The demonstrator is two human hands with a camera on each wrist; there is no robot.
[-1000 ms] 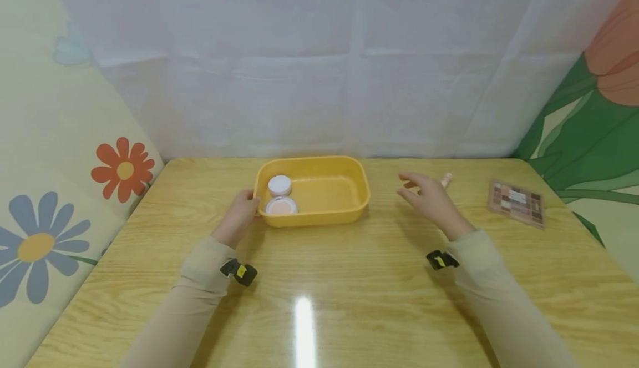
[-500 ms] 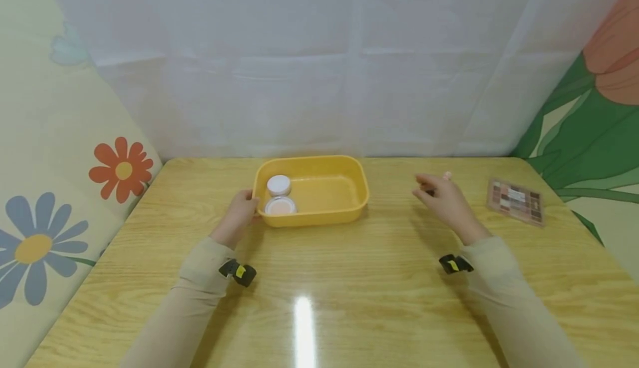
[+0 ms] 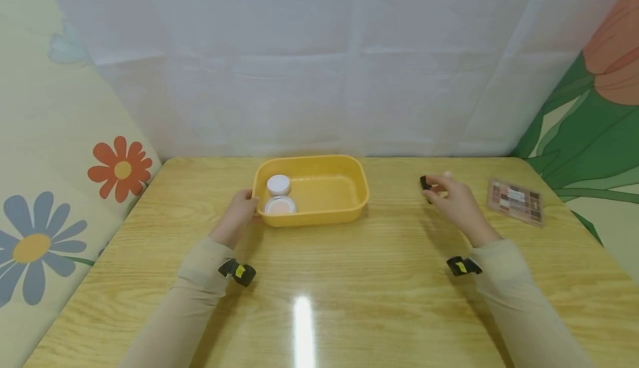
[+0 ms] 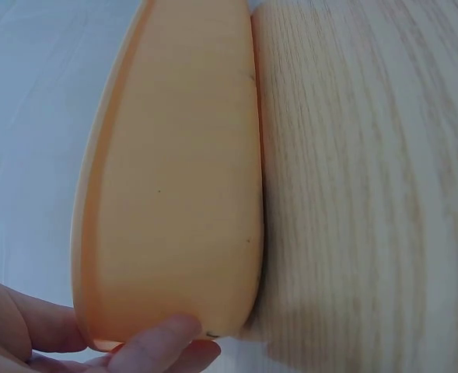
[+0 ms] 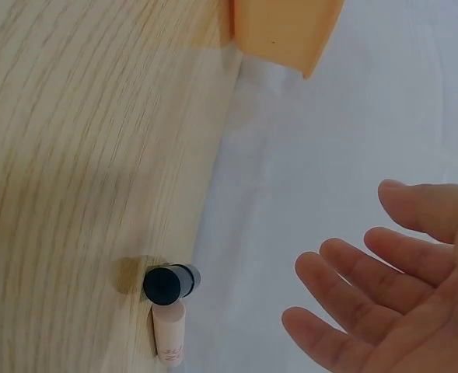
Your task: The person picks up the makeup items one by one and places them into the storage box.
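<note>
The left hand (image 3: 238, 213) grips the left end of a yellow, rounded rectangular plastic basket (image 3: 326, 191), its fingers curled around the end wall. The basket sits upright on a wood-grained tabletop (image 3: 369, 285), near its back edge and left of the middle. Inside, at the end nearest that hand, stand a round white jar (image 3: 278, 184) and, just in front of it, a round, pale-rimmed compact with a pinkish centre (image 3: 280, 206). Well to the right of the basket, the right hand (image 3: 458, 204) holds nothing: the right wrist view shows its fingers spread loosely, apart from a short, glossy black cylinder (image 5: 163, 285). A pale pink tube (image 5: 170, 334) with red lettering lies right against that cylinder on the tabletop. Farther right rests a flat, clear-cased palette of reddish-brown squares (image 3: 516, 201), set at a slant. A creased white cloth (image 3: 319, 90) hangs behind everything.
</note>
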